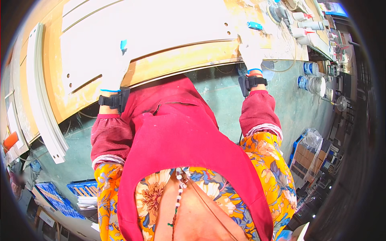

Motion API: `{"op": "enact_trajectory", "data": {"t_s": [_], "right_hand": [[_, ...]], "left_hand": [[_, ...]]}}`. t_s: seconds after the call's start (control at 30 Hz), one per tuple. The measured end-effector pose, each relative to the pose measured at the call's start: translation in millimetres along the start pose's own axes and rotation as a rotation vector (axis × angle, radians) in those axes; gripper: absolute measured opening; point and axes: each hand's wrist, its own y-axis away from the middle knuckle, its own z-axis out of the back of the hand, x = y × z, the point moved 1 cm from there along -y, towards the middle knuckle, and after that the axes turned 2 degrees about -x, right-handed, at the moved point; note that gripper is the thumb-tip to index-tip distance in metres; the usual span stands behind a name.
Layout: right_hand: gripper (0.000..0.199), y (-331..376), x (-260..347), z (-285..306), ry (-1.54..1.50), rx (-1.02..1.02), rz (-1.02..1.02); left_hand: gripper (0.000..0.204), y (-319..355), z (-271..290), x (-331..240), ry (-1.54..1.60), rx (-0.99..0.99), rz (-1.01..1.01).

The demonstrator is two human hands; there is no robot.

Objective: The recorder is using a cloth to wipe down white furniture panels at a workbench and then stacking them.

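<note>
- One gloved left hand (117, 69) over the white panel (173, 24), right hand (252, 48) near its end; through glare, grip cannot be told.
- Panel lies on workbench (50, 66), holes (68, 75) made; work left isn't evident.

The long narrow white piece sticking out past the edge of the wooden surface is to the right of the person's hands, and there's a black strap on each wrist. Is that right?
Not quite. The head view shows the long narrow white piece to the left of the hands, not the right. It does stick out past the wooden surface's edge, and each wrist has a black strap.
</note>
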Motion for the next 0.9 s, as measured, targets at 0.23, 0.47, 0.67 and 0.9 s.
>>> {"op": "enact_trajectory", "data": {"t_s": [0.23,0.47,0.67,0.9], "right_hand": [[0.04,-6.0,23.6,40.3,-0.622,-0.14,-0.036],[0.033,-24.7,67.2,28.6,-0.142,-0.416,0.319],[0.037,-24.5,71.1,18.2,-0.317,-0.413,0.274],[0.036,-23.8,78.7,22.6,-0.216,-0.345,0.274]], "left_hand": [[0.034,8.8,9.7,-13.4,-0.134,-0.08,-0.078],[0.032,11.0,-0.2,2.4,-0.266,0.085,-0.131],[0.034,14.7,-2.9,1.2,-0.045,-0.216,-0.177],[0.04,21.8,-7.6,20.5,-0.365,0.088,-0.17]]}}
